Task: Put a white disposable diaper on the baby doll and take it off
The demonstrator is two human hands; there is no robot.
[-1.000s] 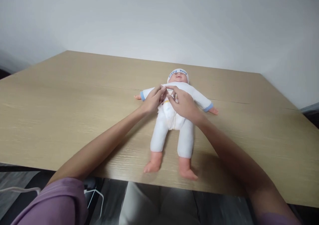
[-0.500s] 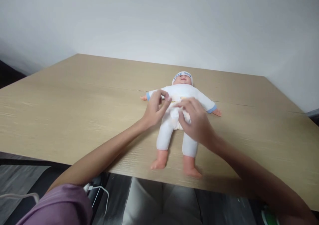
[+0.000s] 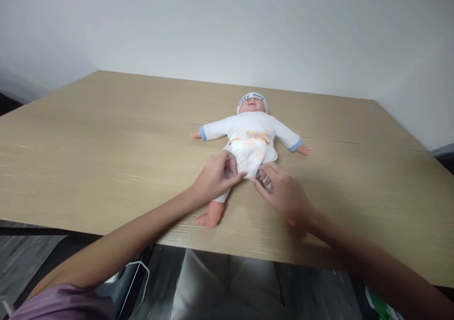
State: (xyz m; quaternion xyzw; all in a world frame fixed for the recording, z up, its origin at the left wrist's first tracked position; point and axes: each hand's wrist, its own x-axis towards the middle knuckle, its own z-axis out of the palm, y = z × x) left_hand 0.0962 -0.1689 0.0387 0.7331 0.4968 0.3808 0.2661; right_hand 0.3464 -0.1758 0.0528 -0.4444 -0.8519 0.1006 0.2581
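A baby doll (image 3: 264,119) in white clothes with blue cuffs lies on its back, its head away from me and its legs apart. A white diaper (image 3: 248,152) with an orange waist edge covers its hips. My left hand (image 3: 216,173) is closed on the diaper's lower edge by one leg opening, thumb along the crotch. At the other leg opening my right hand (image 3: 282,187) pinches the edge between thumb and fingers. The hands hide much of the doll's legs; one bare foot (image 3: 210,216) shows below my left wrist.
The doll rests on a wide wooden table (image 3: 124,168) with a thin seam across it. Behind stands a plain white wall (image 3: 227,31). Below the near edge are my legs (image 3: 227,287), a white cable (image 3: 146,277) and a green object (image 3: 379,306).
Both hands have moved down from the doll's waist to the diaper's crotch and leg openings. The diaper's front now shows uncovered. The doll's legs are spread wider.
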